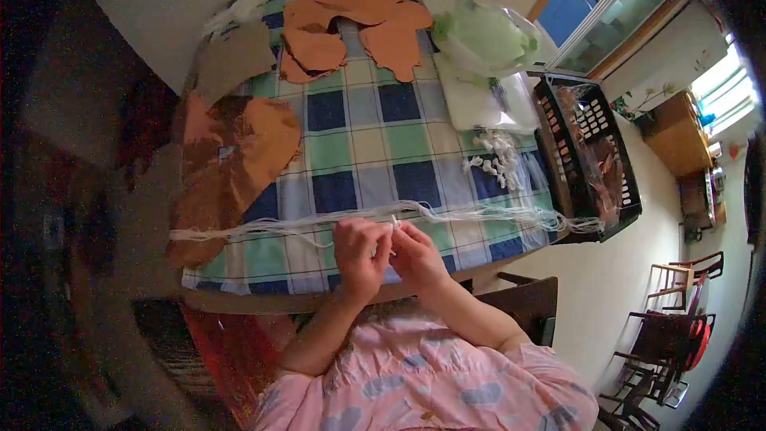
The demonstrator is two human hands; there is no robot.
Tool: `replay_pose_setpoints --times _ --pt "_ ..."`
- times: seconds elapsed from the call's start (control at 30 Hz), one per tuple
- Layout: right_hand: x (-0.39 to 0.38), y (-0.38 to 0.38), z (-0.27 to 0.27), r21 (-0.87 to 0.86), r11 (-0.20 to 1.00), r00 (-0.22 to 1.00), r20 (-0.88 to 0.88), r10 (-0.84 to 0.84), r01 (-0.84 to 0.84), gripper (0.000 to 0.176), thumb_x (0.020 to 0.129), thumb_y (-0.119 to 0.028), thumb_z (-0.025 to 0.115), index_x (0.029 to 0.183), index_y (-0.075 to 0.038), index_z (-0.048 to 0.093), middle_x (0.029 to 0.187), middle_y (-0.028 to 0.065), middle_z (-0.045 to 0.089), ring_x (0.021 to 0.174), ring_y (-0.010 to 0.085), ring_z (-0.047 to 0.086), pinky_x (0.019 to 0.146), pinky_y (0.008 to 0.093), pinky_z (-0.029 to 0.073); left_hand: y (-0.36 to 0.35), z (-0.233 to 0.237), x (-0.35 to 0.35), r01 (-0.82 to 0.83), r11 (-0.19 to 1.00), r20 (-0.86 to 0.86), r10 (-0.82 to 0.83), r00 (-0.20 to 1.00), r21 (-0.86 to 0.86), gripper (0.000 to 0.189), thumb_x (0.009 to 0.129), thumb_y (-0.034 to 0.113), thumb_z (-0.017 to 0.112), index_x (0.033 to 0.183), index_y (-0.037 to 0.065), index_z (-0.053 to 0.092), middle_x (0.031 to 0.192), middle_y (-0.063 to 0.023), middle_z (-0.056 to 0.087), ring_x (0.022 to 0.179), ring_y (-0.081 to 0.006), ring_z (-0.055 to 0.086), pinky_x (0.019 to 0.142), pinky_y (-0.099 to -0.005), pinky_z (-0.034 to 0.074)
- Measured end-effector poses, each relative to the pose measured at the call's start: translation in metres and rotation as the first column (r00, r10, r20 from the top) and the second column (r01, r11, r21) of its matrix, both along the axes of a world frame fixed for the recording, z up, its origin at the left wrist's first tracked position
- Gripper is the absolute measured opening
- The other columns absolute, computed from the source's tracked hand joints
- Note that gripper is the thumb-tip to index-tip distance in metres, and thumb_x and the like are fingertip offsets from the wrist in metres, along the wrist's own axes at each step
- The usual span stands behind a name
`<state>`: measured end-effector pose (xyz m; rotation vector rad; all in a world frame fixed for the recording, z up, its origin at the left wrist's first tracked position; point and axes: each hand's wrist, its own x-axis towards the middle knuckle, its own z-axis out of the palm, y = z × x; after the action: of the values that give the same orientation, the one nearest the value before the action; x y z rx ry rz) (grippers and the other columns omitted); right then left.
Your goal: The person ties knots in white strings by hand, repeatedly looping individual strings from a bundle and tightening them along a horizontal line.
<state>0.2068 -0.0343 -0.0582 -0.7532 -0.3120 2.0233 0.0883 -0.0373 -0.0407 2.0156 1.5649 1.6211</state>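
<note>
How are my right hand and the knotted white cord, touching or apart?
Apart: the head view shows checked tablecloth between the right hand and knotted white cord.

Strands (495, 214) across cloth (343, 144), crate (627, 191) right, cut sheets (351, 4) behind

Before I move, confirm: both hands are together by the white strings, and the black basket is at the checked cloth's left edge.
No, the head view shows the basket at the cloth's right edge. Left hand, right hand and white strings are as stated.

Dim left, bright window (728, 94) right (edges warped).
</note>
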Motion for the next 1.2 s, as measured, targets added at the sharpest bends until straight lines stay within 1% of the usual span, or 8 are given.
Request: replay_pose_setpoints --times 0.2,0.37,0.47,0.57,0.67,0.73,0.87,1.2 --pt "0.007 0.004 0.003 0.236 0.971 0.915 0.399 -0.064 -0.035 0.009 0.086 -0.012 0.057 0.09 -0.004 0.058 0.094 0.0033 0.059 0.085 0.0154 0.056 0.075 0.0289 0.046 0.006 0.0 -0.005 -0.009 0.999 -0.205 -0.001 0.979 -0.049 0.021 0.067 0.008 0.069 0.085 0.011 0.058 0.081 -0.0032 0.055 0.082 -0.025 0.052 0.075 -0.0381 0.038" --pt "0.019 0.014 0.015 0.667 0.462 0.261 0.694 -0.671 -0.585 0.01 0.084 -0.008 0.061 0.087 0.0 0.057 0.084 0.0011 0.057 0.077 0.0124 0.056 0.071 0.0286 0.046 0.007 0.01 -0.017 0.108 0.944 -0.214 -0.181 0.96 -0.312 0.013 0.067 0.009 0.068 0.077 0.01 0.06 0.077 -0.0038 0.054 0.082 -0.0232 0.052 0.075 -0.038 0.039" --pt "0.042 0.014 0.006 0.436 0.694 0.612 0.791 0.008 -0.573 0.011 0.082 -0.007 0.063 0.087 0.0 0.056 0.084 0.002 0.059 0.077 0.012 0.056 0.072 0.0265 0.046 0.007 0.013 -0.031 0.353 0.874 -0.198 -0.431 0.88 -0.333 0.009 0.068 0.008 0.066 0.076 0.01 0.061 0.077 -0.0036 0.054 0.083 -0.0229 0.052 0.075 -0.0374 0.039" --pt "0.06 0.016 0.012 0.256 0.794 0.792 0.46 0.401 -0.551 0.013 0.079 -0.004 0.064 0.089 -0.001 0.056 0.083 0.0043 0.059 0.08 0.0118 0.056 0.075 0.0253 0.045 -0.004 0.02 -0.031 0.483 0.844 -0.224 -0.53 0.818 -0.234 0.01 0.069 0.008 0.065 0.078 0.011 0.062 0.078 -0.0033 0.055 0.083 -0.0228 0.052 0.075 -0.0368 0.04" --pt "0.069 0.014 0.015 0.312 0.826 0.819 0.505 0.274 -0.469 0.01 0.079 0.0 0.061 0.088 -0.002 0.056 0.082 0.0039 0.059 0.078 0.01 0.055 0.073 0.0244 0.045 -0.009 0.018 -0.021 0.452 0.875 -0.269 -0.484 0.833 -0.176 0.013 0.069 0.008 0.066 0.081 0.01 0.062 0.081 -0.004 0.056 0.082 -0.0236 0.053 0.076 -0.0377 0.04" --pt "0.084 0.027 0.012 0.546 0.69 0.436 0.827 -0.355 -0.475 0.012 0.077 0.001 0.061 0.087 -0.003 0.056 0.083 0.0027 0.059 0.076 0.0095 0.055 0.069 0.0245 0.045 -0.008 0.017 -0.013 0.384 0.901 -0.19 -0.42 0.887 -0.199 0.016 0.068 0.009 0.068 0.083 0.009 0.063 0.083 -0.0058 0.058 0.083 -0.0258 0.053 0.078 -0.0397 0.04" --pt "0.145 0.081 -0.005 0.551 0.738 -0.154 0.751 -0.642 -0.389 0.009 0.075 0.002 0.06 0.082 -0.003 0.058 0.077 0.0078 0.06 0.076 0.0185 0.058 0.071 0.0276 0.046 0.003 -0.005 -0.016 0.205 0.948 -0.157 -0.247 0.956 -0.244 0.012 0.068 0.007 0.067 0.078 0.009 0.062 0.078 -0.0026 0.056 0.08 -0.0226 0.052 0.073 -0.0357 0.041" --pt "0.162 0.088 -0.014 0.586 0.668 -0.313 0.597 -0.739 -0.458 0.015 0.073 -0.002 0.064 0.087 -0.005 0.059 0.086 0.009 0.055 0.077 0.0246 0.055 0.069 0.0327 0.045 0.019 -0.009 -0.032 -0.012 0.95 -0.238 -0.066 0.969 -0.312 0.007 0.067 0.008 0.068 0.072 0.009 0.063 0.075 -0.0033 0.054 0.077 -0.023 0.051 0.072 -0.0358 0.04"
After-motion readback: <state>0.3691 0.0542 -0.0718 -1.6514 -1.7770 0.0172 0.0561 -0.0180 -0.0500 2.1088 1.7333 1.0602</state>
